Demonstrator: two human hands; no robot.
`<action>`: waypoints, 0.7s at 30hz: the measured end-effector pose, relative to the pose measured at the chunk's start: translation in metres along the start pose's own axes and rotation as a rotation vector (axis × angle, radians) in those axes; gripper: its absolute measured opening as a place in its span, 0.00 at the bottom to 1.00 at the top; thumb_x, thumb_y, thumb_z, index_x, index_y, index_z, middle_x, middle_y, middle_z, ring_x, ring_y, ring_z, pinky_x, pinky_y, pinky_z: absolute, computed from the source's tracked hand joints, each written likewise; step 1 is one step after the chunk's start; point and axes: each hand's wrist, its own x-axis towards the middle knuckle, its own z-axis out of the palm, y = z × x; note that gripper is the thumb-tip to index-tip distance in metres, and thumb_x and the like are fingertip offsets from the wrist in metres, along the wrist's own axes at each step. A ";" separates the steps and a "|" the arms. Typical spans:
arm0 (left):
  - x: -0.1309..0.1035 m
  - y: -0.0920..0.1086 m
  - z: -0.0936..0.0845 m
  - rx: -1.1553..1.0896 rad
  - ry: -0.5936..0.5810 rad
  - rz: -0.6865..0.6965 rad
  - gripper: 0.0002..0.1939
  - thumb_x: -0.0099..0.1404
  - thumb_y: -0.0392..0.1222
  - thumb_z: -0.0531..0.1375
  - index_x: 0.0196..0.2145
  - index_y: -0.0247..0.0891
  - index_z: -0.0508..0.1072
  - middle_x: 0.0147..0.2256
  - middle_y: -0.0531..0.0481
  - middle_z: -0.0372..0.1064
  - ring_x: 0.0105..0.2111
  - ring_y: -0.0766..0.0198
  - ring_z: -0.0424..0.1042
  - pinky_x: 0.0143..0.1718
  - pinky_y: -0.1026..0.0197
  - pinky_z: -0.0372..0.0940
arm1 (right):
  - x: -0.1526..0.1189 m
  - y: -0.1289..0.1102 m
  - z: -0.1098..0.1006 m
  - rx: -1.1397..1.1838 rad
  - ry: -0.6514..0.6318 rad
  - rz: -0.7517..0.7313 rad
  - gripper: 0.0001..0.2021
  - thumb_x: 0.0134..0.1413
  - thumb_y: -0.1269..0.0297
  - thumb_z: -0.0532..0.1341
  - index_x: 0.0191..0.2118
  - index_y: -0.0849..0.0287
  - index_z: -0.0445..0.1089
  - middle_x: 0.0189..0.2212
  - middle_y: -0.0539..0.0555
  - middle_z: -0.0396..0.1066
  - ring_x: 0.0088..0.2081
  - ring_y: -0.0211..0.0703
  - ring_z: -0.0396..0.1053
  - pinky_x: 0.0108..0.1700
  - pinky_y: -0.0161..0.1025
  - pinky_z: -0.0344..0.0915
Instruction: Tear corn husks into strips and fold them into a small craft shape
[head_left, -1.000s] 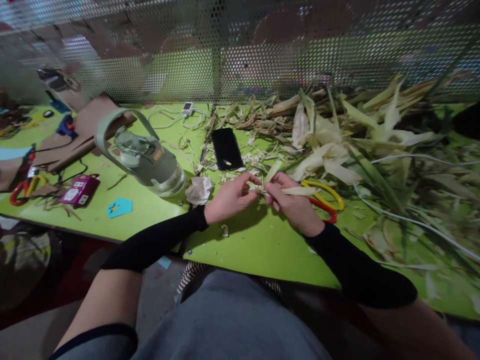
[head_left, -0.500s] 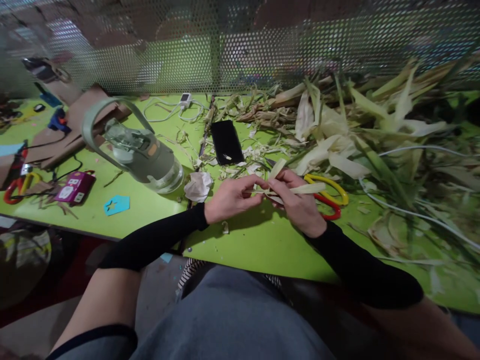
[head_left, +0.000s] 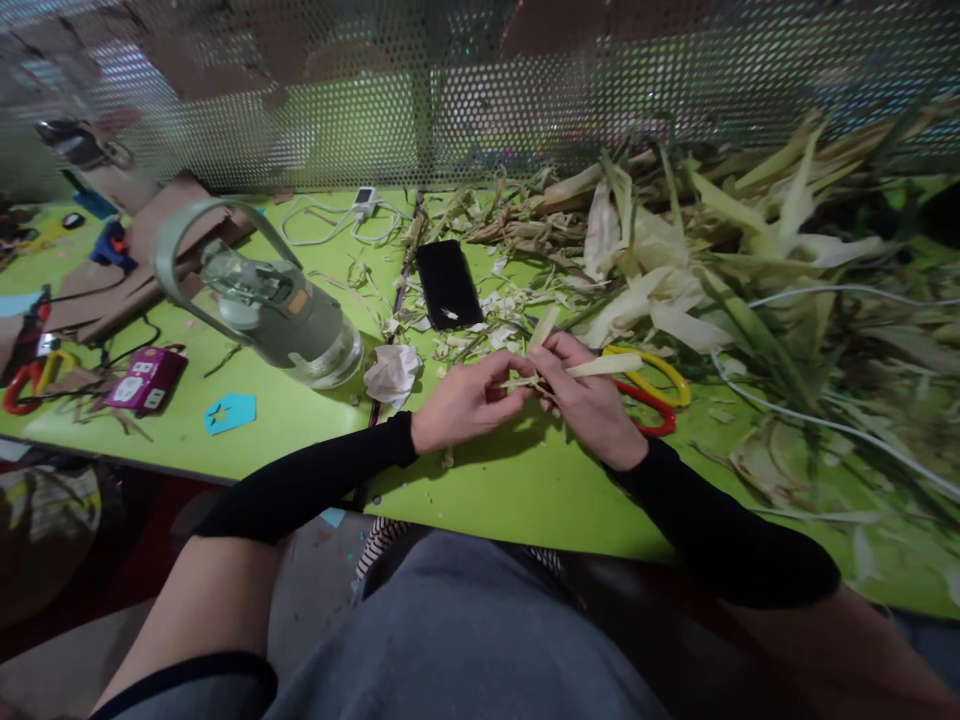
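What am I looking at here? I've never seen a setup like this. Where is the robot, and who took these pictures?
There is no robot: these are a person's own bare hands. All the pictures come from one camera worn on that person's head, looking forward and down.

The right hand pinches a pale strip that looks like corn husk. The left hand meets it with its fingertips; whether they grip it is hard to tell.

On the green table lie a black phone, crumpled paper and a big heap of husks. A bottle stands left of the paper, and red and yellow handles show beside the right hand.
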 end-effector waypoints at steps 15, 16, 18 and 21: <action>0.009 -0.005 -0.016 -0.791 -0.227 -0.422 0.13 0.67 0.45 0.65 0.42 0.35 0.69 0.33 0.47 0.78 0.31 0.68 0.74 0.40 0.61 0.66 | 0.006 -0.001 -0.008 -0.041 -0.067 -0.042 0.18 0.58 0.48 0.68 0.42 0.55 0.65 0.19 0.44 0.68 0.19 0.36 0.66 0.20 0.34 0.61; 0.009 -0.006 -0.016 -0.831 -0.252 -0.427 0.14 0.65 0.45 0.67 0.41 0.35 0.68 0.34 0.46 0.78 0.33 0.67 0.75 0.42 0.60 0.67 | 0.005 -0.001 -0.008 -0.029 -0.070 -0.032 0.19 0.57 0.48 0.68 0.43 0.55 0.65 0.20 0.45 0.69 0.19 0.37 0.67 0.20 0.34 0.61; 0.009 -0.008 -0.017 -0.888 -0.283 -0.428 0.14 0.64 0.44 0.68 0.40 0.36 0.68 0.35 0.45 0.79 0.36 0.66 0.77 0.47 0.57 0.67 | 0.006 0.001 -0.009 -0.007 -0.042 -0.040 0.21 0.54 0.48 0.70 0.44 0.54 0.65 0.22 0.45 0.71 0.21 0.38 0.69 0.21 0.34 0.63; 0.009 -0.007 -0.017 -0.934 -0.279 -0.429 0.13 0.64 0.41 0.68 0.41 0.36 0.69 0.37 0.44 0.79 0.40 0.64 0.78 0.53 0.53 0.66 | 0.008 0.006 -0.011 -0.024 0.010 -0.068 0.22 0.53 0.49 0.71 0.44 0.54 0.65 0.23 0.45 0.71 0.23 0.39 0.70 0.23 0.35 0.65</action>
